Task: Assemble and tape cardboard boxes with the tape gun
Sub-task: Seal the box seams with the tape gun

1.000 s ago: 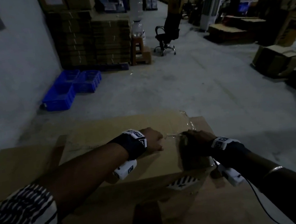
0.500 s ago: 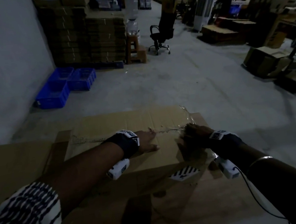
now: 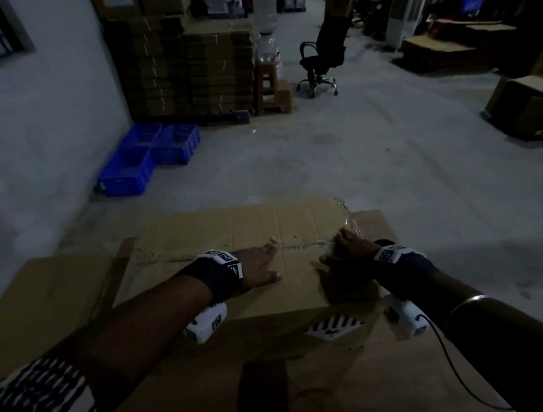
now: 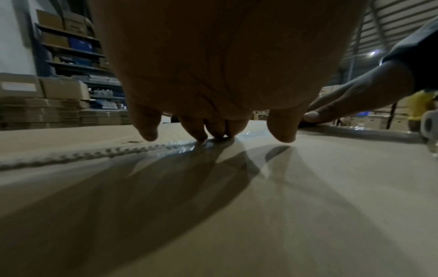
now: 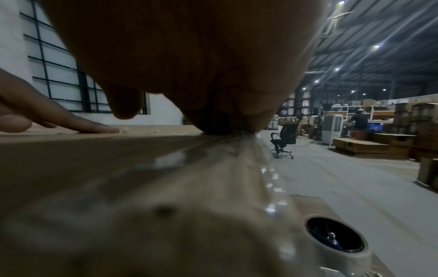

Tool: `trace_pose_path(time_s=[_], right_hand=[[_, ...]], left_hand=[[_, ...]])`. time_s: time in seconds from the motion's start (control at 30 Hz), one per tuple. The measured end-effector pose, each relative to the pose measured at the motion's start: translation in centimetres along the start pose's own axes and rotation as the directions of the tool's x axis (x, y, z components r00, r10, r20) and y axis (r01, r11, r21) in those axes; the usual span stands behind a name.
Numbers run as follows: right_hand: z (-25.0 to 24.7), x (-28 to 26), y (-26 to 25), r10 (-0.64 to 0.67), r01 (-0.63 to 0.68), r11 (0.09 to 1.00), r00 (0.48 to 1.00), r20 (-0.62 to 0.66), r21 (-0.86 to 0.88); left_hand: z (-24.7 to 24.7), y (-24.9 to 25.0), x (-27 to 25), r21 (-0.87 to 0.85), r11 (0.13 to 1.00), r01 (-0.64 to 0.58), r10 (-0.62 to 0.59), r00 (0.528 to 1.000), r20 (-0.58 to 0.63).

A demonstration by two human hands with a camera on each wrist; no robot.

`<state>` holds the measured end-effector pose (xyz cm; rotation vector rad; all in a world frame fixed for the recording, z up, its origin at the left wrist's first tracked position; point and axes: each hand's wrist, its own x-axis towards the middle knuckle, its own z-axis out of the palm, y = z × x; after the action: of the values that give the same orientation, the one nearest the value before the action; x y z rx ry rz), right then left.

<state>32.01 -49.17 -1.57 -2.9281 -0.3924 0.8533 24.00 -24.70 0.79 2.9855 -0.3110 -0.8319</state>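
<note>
A closed cardboard box (image 3: 275, 295) stands in front of me with clear tape (image 3: 303, 245) along its top seam. My left hand (image 3: 257, 266) lies flat on the lid, and its fingertips (image 4: 201, 136) press the tape (image 4: 180, 148) near the middle of the seam. At the seam's right end my right hand (image 3: 344, 248) presses its bunched fingertips (image 5: 227, 127) on the tape (image 5: 237, 150), where it folds over the box edge. A tape roll (image 5: 350, 257) shows low under my right wrist. Whether it sits in a tape gun is hidden.
A flat cardboard sheet (image 3: 33, 299) lies left of the box. Blue crates (image 3: 149, 156) and stacked flat cartons (image 3: 189, 64) stand along the left wall. An office chair (image 3: 323, 57) is on the concrete floor ahead. More boxes (image 3: 533, 109) sit at the right.
The tape between my hands, slightly lifted a second ago, now lies on the seam. The gap between my hands has widened a little, and my head has tipped.
</note>
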Motion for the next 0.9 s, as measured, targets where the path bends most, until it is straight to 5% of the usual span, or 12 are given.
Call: trace_pose_path(time_s=[0.27, 0.7, 0.9], right_hand=[[0.6, -0.4, -0.1, -0.043, 0.044, 0.998, 0.999, 0.020, -0.055], [0.1, 0.2, -2.9, 0.168, -0.164, 0.980, 0.986, 0.021, -0.108], [1.1, 1.0, -3.8, 0.241, -0.243, 0.970, 0.967, -0.077, -0.025]], left_hand=[[0.7, -1.2, -1.7, -0.020, 0.994, 0.103, -0.102, 0.994, 0.046], [1.1, -8.8, -5.4, 0.065, 0.992, 0.106, -0.113, 0.988, 0.104], [1.6, -12.3, -6.4, 0.084, 0.993, 0.081, -0.090, 0.991, 0.102]])
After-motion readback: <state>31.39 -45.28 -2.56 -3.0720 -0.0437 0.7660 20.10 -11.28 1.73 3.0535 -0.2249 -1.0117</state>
